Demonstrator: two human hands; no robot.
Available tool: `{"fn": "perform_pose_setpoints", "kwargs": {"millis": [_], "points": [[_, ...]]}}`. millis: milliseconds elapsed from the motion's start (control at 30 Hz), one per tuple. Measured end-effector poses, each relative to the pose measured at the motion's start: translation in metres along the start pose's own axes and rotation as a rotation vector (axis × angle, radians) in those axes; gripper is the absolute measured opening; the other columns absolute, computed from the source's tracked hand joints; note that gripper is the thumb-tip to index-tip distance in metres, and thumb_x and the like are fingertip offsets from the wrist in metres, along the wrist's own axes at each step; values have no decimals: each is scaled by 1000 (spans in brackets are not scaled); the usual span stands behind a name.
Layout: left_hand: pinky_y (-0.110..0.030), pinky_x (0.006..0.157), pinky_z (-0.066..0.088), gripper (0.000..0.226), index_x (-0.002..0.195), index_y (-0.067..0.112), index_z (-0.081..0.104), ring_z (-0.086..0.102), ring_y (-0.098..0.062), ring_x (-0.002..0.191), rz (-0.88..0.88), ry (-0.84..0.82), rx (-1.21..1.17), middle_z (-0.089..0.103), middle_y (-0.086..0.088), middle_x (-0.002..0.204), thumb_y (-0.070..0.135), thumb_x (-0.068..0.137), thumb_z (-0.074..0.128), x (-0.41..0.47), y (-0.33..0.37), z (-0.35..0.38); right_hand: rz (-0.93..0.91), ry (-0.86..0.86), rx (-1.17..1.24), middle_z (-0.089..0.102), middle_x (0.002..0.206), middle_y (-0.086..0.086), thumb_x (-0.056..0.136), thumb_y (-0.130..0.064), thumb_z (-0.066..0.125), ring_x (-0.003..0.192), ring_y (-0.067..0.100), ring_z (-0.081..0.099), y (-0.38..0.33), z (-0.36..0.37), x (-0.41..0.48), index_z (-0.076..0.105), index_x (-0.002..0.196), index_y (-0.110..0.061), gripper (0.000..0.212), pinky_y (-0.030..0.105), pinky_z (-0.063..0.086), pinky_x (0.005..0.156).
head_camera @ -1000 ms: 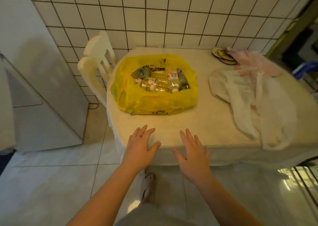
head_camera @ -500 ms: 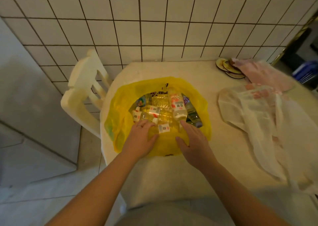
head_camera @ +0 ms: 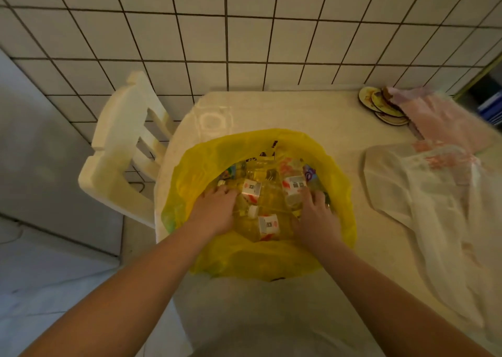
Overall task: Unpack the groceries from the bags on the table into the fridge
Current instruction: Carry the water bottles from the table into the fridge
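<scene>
2 bare forearms [head_camera: 122,288], bare left hand [head_camera: 214,212] and right hand [head_camera: 316,218].

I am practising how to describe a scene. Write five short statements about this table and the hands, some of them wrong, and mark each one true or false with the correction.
1. The left hand and the right hand are both in the yellow bag. True.
2. The yellow bag holds bottles. True.
3. The white bag stands upright. False: the white bag lies flat on the table, right of the yellow bag.
4. The chair is at the table's right side. False: the chair is at its left side.
5. Coasters lie at the table's far right corner, near the wall. True.
</scene>
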State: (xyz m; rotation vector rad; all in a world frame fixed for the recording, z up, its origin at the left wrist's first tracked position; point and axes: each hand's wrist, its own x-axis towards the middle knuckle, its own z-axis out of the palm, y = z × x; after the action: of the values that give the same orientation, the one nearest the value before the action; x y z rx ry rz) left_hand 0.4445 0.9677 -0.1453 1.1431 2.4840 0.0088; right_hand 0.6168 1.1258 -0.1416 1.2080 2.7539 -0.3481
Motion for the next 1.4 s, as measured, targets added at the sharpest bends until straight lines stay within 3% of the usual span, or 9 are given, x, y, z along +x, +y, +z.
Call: {"fn": "perform_pose_setpoints", "kwargs": {"millis": [133, 267, 500, 667, 733, 800, 967, 1133, 1400], "points": [[-49, 114, 34, 66, 148, 25, 34, 30, -32, 144, 41, -32, 91, 36, -5, 154, 20, 88, 63, 12, -5, 5, -3, -9, 169, 29, 141, 13, 94, -16, 58, 107, 33, 59, -7, 3, 7, 15, 153, -25, 74, 34, 50, 70], [-47, 110, 38, 68, 149, 23, 33, 35, -32, 141, 45, -66, 119, 38, -7, 152, 20, 89, 65, 21, -2, 5, -33, 5, 176, 5, 145, 3, 94, -4, 57, 125, 38, 48, -11, 4, 5, 11, 156, -20, 79, 39, 54, 86], [-40, 99, 49, 78, 146, 32, 39, 45, -26, 131, 153, -79, 272, 43, -3, 146, 38, 78, 77, 32, -4, -8, 122, -88, 423, 39, 144, 14, 89, -31, 68, 127, 33, 48, -10, -20, 8, 13, 156, -27, 87, 41, 45, 96], [-40, 93, 52, 83, 147, 30, 37, 47, -27, 128, 244, -89, 338, 42, -4, 143, 47, 76, 78, 30, -10, -16, 169, -58, 611, 61, 122, 8, 93, -25, 60, 87, 21, 60, -2, -57, 10, 38, 149, -21, 60, 28, 46, 69], [-38, 91, 51, 82, 146, 26, 36, 50, -24, 127, 276, -80, 324, 45, -2, 144, 46, 78, 77, 28, -13, -19, 181, 59, 662, 62, 124, 9, 93, -23, 58, 93, 23, 58, 6, -70, 10, 48, 144, -20, 52, 31, 45, 76], [-37, 89, 51, 81, 144, 24, 37, 55, -23, 122, 281, -77, 258, 49, -1, 141, 43, 77, 77, 23, -15, -21, 183, 187, 702, 65, 120, 9, 91, -25, 58, 105, 27, 60, 15, -79, 12, 59, 133, -21, 42, 36, 48, 83], [-38, 91, 51, 83, 143, 22, 37, 53, -24, 123, 259, 21, -34, 47, -1, 142, 38, 74, 80, 16, -22, -30, 135, 363, 790, 67, 86, -4, 88, -30, 63, 83, 19, 63, 22, -89, 6, 66, 103, -24, 17, 27, 40, 59], [-33, 103, 41, 86, 147, 22, 41, 47, -20, 132, 162, 287, -497, 47, 0, 147, 29, 73, 86, -7, -15, -48, -24, 547, 820, 63, 84, -11, 88, -27, 67, 77, 12, 58, 16, -111, -5, 62, 100, -23, 14, 22, 41, 61], [-18, 85, 47, 69, 129, 32, 55, 59, -2, 106, 163, 560, -873, 62, 15, 119, 46, 66, 78, -67, 17, -56, -231, 725, 1007, 57, 79, -6, 88, -27, 66, 69, 9, 48, 4, -148, -32, 63, 108, -19, 21, 27, 43, 63]]}}
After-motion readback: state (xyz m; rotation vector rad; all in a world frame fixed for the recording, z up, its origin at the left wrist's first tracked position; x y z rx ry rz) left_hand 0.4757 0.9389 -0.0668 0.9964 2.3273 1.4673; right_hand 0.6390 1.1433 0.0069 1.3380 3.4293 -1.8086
